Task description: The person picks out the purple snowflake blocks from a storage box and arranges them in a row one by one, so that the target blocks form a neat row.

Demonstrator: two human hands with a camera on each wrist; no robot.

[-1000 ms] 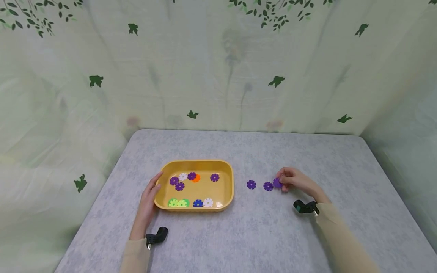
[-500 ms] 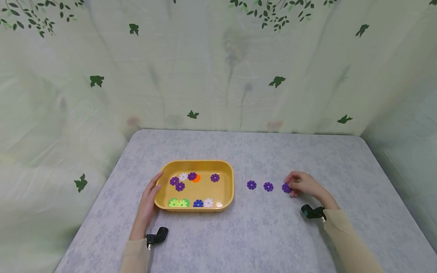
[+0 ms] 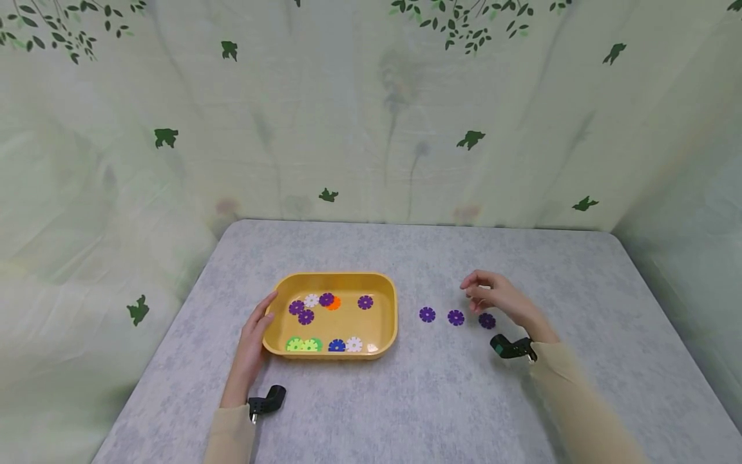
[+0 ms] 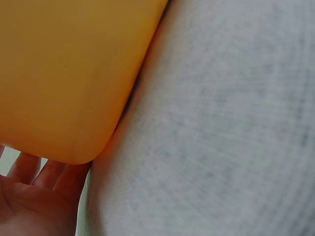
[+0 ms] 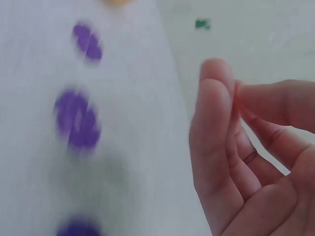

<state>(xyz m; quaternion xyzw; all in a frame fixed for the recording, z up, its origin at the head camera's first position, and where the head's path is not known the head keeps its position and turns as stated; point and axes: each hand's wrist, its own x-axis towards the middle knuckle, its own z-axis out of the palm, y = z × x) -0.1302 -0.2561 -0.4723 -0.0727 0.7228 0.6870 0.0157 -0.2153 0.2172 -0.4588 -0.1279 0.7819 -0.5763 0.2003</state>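
Observation:
My left hand (image 3: 253, 328) rests against the left end of a yellow tray (image 3: 333, 354). The left wrist view shows its fingers (image 4: 49, 173) along the outside of the tray wall, their tips hidden. Bent loosely, the fingers of my right hand (image 3: 503, 301) hold nothing. It hovers over the table, just above and left of the rightmost purple flower-shaped disc (image 3: 487, 321). Two more purple discs lie to its left, a middle disc (image 3: 456, 318) and a left disc (image 3: 427, 314), making a spaced row. In the right wrist view these discs are blurred.
Inside the tray lie several flower discs: purple discs (image 3: 305, 317), a white disc (image 3: 353, 344), a blue disc (image 3: 337, 345), green discs (image 3: 294, 345) and an orange disc (image 3: 335, 303). The grey table (image 3: 406, 406) meets a printed curtain (image 3: 359, 129) at the back.
The right hand carried a purple disc rightward, set it down at the row's right end, let go, then moved up and left. The left hand and tray stayed put.

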